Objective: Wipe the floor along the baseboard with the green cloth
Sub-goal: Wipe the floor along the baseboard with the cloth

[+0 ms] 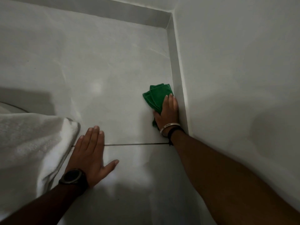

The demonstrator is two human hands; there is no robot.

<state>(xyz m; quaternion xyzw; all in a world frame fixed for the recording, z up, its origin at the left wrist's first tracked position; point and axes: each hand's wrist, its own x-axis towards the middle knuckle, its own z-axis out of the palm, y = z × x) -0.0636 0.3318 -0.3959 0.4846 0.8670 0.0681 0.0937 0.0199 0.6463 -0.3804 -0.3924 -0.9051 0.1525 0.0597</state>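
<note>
pressing down on one green cloth [155, 96], the right hand [168, 112] lies palm-down with fingers stretched forward and close together, the cloth pinned beneath the palm and folded layers fanning out ahead of the fingertips. the cloth sits on the pale tiled floor [100, 65] at its right edge, just beside the baseboard [177, 75] that runs up to the far right corner, where it meets a second baseboard strip along the far edge. the little-finger side of the right hand is touching or nearly touching that right strip. two bands circle the right wrist: one light metal bangle [168, 127] and one dark cord [175, 129]. the left hand [92, 153] rests flat on the floor, fingers together and thumb spread wide, holding nothing, lying across the one dark grout line [136, 144] in view. one black watch [73, 176] sits on the left wrist. one white towel [30, 143] lies bunched along the floor's left edge, touching the left hand's outer side.
</note>
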